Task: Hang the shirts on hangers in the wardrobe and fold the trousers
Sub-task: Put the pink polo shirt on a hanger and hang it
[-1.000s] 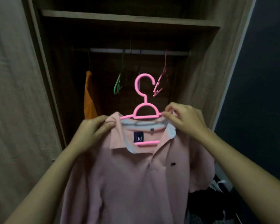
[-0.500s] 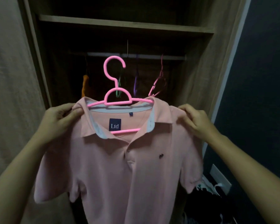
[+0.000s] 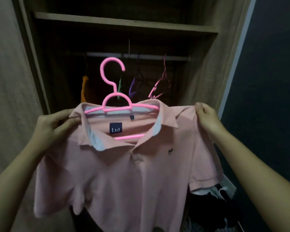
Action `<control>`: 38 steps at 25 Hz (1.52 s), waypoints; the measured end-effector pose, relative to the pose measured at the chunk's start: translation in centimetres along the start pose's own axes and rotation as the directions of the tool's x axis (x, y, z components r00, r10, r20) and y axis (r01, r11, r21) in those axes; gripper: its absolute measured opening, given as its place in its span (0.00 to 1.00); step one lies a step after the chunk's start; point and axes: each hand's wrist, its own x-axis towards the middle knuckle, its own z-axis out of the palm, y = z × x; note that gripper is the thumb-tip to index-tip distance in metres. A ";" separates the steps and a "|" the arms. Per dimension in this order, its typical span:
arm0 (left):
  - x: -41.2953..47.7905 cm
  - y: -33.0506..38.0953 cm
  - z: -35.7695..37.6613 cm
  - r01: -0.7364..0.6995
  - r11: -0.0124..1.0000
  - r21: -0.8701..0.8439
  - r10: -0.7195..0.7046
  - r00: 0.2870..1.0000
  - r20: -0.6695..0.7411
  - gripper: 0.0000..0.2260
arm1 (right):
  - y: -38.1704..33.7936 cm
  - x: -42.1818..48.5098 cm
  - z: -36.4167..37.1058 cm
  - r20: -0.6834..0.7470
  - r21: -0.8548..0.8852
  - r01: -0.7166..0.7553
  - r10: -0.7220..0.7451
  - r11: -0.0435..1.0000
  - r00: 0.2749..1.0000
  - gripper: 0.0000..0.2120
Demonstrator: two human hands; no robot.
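Observation:
A pink polo shirt (image 3: 124,173) with a dark "Ltd" label hangs spread out on a bright pink hanger (image 3: 115,99), in front of the open wardrobe. My left hand (image 3: 55,126) pinches the shirt's left shoulder. My right hand (image 3: 206,117) pinches the right shoulder. The hanger's hook points up, a little below and in front of the metal rail (image 3: 137,56). The hanger's arms are hidden inside the shirt.
On the rail hang an orange garment (image 3: 85,88) at the left, then green (image 3: 119,88), purple (image 3: 133,87) and pink (image 3: 160,86) empty hangers. A wooden shelf (image 3: 124,22) runs above. Dark clothes (image 3: 211,213) lie at the lower right.
My hands have moved apart from the collar to the shoulders, spreading the shirt flat on the hanger. Shirt and hanger have risen towards the rail.

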 end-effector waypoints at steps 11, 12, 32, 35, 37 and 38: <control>1.2 -0.3 -0.5 0.076 0.994 -0.075 -0.079 0.996 -0.042 0.20 | 1.6 -1.0 0.4 0.067 -0.085 0.274 -0.269 0.958 0.961 0.14; 1.2 -0.2 -0.3 0.069 0.994 -0.084 -0.070 0.998 -0.004 0.21 | 1.5 -0.8 0.6 0.002 -0.224 0.225 -0.231 0.948 0.973 0.12; -0.9 -7.0 1.8 0.366 0.929 0.056 -0.349 0.916 -0.199 0.04 | -1.8 0.2 0.5 0.057 -0.450 0.412 -0.435 0.792 0.899 0.15; -1.5 -6.6 2.9 0.308 0.935 0.177 -0.288 0.949 -0.128 0.07 | -0.9 0.6 0.7 0.045 -0.437 0.371 -0.392 0.819 0.919 0.17; -1.6 -6.3 3.3 0.323 0.928 0.186 -0.306 0.945 -0.111 0.06 | -0.2 0.6 0.9 0.037 -0.383 0.335 -0.348 0.861 0.937 0.18; -1.4 -6.4 3.2 0.352 0.914 0.200 -0.339 0.936 -0.101 0.06 | -0.1 0.6 1.0 0.029 -0.374 0.327 -0.342 0.868 0.939 0.18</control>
